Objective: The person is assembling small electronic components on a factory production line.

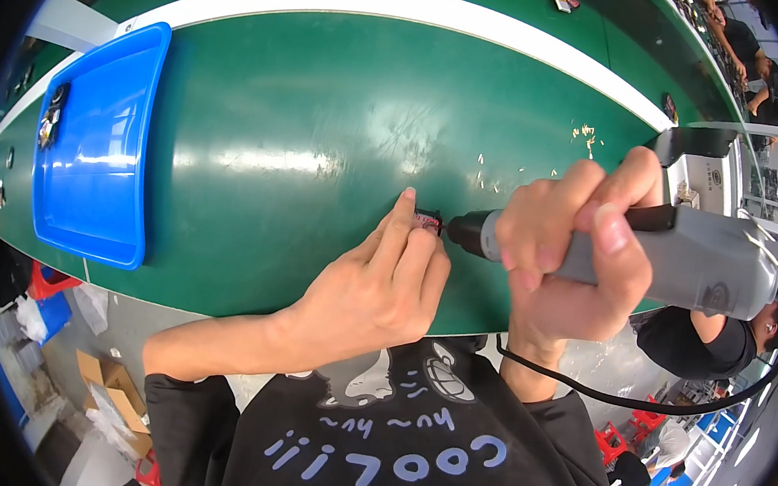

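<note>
My left hand [386, 284] steadies a small black part with a reddish face [427, 219] on the green tabletop [263, 96]. Its index finger reaches past the part's far edge, the other fingers are bent over it, and they hide much of it. In my right hand [576, 249] is a grey electric screwdriver [717, 260], gripped around its body and lying almost level. The black nose [469, 232] points left and meets or nearly meets the part's right side; the bit itself is too small to make out.
On the left stands a blue tray [148, 151] with some small dark parts [52, 116] in it. Small screws [585, 132] lie scattered at the far right. A black cord [650, 405] loops from the screwdriver below my right arm. Other people sit beyond the table's right end.
</note>
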`<action>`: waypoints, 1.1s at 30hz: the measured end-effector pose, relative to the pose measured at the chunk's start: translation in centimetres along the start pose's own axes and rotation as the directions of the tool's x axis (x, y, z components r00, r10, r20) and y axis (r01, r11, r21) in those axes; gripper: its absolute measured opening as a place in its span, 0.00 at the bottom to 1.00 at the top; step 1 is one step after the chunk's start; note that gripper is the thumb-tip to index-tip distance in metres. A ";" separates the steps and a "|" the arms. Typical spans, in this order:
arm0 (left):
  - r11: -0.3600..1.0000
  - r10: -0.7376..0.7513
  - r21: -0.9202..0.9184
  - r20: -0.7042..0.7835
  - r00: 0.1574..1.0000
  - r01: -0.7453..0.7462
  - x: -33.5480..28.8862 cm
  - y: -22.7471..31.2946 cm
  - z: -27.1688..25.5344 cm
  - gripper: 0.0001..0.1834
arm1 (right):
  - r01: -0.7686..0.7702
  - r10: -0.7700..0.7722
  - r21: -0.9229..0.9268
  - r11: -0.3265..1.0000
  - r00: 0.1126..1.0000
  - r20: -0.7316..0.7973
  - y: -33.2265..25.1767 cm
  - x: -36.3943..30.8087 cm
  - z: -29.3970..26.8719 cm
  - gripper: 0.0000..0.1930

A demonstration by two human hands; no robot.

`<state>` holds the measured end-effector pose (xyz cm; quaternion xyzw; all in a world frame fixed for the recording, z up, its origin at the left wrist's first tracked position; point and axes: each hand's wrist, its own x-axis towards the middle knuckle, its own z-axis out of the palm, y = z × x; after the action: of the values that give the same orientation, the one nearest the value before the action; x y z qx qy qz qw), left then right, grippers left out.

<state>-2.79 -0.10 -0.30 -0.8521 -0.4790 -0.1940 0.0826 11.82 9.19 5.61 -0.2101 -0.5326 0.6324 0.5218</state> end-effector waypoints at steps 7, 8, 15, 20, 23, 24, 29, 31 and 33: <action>0.995 -0.050 -0.079 0.045 0.998 0.053 0.6 -0.2 -0.7 0.04 | -0.090 0.089 -0.038 0.995 0.996 -0.030 -0.6 -0.8 0.8 0.13; 0.994 -0.048 -0.095 0.055 0.997 0.054 1.0 -0.4 -1.1 0.04 | -0.107 0.107 -0.023 0.994 0.994 -0.011 -0.7 -0.9 0.3 0.15; 0.989 0.077 -0.139 0.141 0.987 -0.057 2.4 -3.2 -2.0 0.08 | 0.130 -0.132 -0.031 0.991 0.988 -0.084 -3.1 -3.4 -2.0 0.12; 0.965 0.126 -0.248 0.169 0.978 -0.082 16.8 -7.1 0.4 0.13 | 0.436 -0.421 -0.044 0.899 0.832 -0.360 -8.7 -4.5 -6.9 0.14; 0.919 0.196 -0.341 -0.045 0.980 -0.199 27.4 -10.0 6.1 0.08 | 0.510 -0.566 -0.248 0.824 0.712 -0.415 -9.5 -4.6 -10.0 0.12; 0.894 0.161 -0.406 -0.105 0.981 -0.190 29.3 -11.1 8.3 0.09 | 0.516 -0.579 -0.264 0.815 0.701 -0.418 -9.9 -4.7 -10.7 0.12; 0.995 -0.102 -0.001 0.049 0.994 0.102 31.0 -11.8 14.7 0.22 | 0.593 -0.697 -0.369 0.715 0.565 -0.441 -12.7 -6.9 -14.6 0.12; 0.995 -0.053 -0.078 0.054 0.997 0.057 31.3 -11.4 15.3 0.19 | 0.604 -0.745 -0.437 0.666 0.522 -0.415 -13.1 -6.1 -15.9 0.12; 0.980 -0.050 -0.188 0.040 0.998 0.057 31.0 -10.8 15.1 0.19 | 0.594 -0.697 -0.370 0.714 0.557 -0.451 -13.5 -4.7 -16.3 0.10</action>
<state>6.26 34.85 -1.89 -0.8461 -0.4826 -0.2258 -0.0125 32.80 10.89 10.67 -0.2202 -0.4471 0.2550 0.8286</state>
